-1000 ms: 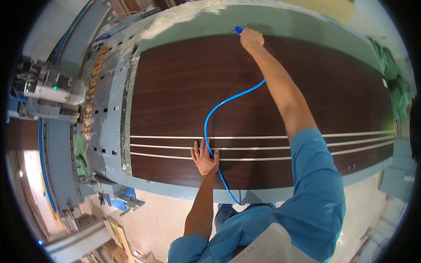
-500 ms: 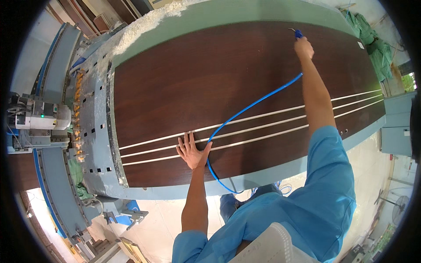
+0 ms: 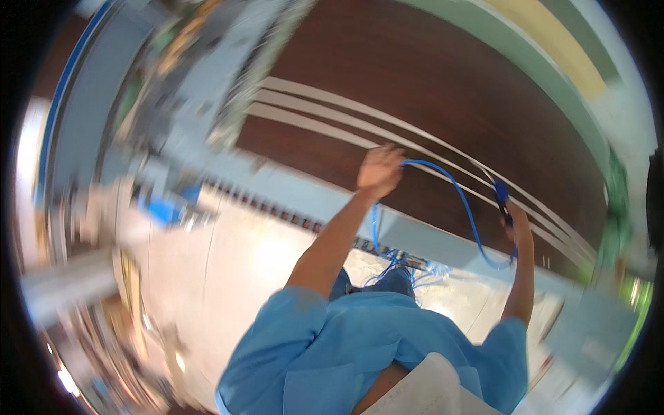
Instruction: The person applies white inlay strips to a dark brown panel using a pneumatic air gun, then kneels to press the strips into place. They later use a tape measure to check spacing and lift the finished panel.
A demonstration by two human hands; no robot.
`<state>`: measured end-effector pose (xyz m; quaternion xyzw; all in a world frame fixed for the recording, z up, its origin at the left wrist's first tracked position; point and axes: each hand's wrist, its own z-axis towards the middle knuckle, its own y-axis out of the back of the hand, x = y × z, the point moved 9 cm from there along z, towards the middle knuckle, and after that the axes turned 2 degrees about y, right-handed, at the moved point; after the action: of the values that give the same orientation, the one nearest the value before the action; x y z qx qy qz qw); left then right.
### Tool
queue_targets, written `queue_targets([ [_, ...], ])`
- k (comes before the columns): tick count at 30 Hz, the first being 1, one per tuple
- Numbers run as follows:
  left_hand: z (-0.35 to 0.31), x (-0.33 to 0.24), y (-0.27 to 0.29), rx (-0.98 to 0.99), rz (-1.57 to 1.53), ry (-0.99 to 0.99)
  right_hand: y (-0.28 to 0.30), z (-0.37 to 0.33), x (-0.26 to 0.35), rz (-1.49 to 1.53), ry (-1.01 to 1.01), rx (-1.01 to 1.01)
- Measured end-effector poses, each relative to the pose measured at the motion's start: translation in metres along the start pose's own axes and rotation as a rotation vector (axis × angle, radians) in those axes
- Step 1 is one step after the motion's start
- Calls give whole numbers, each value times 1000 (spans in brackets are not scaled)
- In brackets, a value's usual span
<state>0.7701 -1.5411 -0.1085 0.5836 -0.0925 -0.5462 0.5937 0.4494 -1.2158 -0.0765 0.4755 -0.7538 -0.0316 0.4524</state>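
Observation:
A dark brown wood-grain panel (image 3: 429,83) lies on the machine bed, with three pale parallel strips or grooves (image 3: 315,124) running lengthwise along it. My right hand (image 3: 510,220) is wrapped round the handle of a blue air blow gun (image 3: 501,194), its thin nozzle pointing up and left over the pale lines. From the gun a blue air hose (image 3: 456,185) arcs back to my left hand (image 3: 380,171), over the panel's near edge. The hose disappears at the left hand and comes out below it. The left fingers look curled round the hose, though they are blurred.
Along the panel's near side runs the light blue machine bed edge (image 3: 297,185). Coiled blue hose (image 3: 398,261) hangs by my legs. A machine rail (image 3: 90,90) stands at the left, green cloth (image 3: 614,200) at the right. Pale tiled floor (image 3: 228,277) lies below.
The view has turned. My right hand has drawn the blow gun from the panel's far side to the pale lines. My left hand, flat on the panel before, is now at the hose.

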Motion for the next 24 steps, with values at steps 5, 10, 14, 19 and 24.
queue_targets([
  [5,-101,102,102,-186,-3,216,-163,-84,67,-63,122,254],
  [10,-205,173,183,-318,-525,793,-322,-156,157,-360,687,200],
  [14,-221,133,197,-246,-1091,859,-429,-226,199,-1031,928,-13],
  [19,-244,141,213,-532,-1404,972,-535,-310,204,-1177,1065,244],
  [24,-258,214,206,-708,-1571,942,-594,-325,227,-1170,1088,506],
])
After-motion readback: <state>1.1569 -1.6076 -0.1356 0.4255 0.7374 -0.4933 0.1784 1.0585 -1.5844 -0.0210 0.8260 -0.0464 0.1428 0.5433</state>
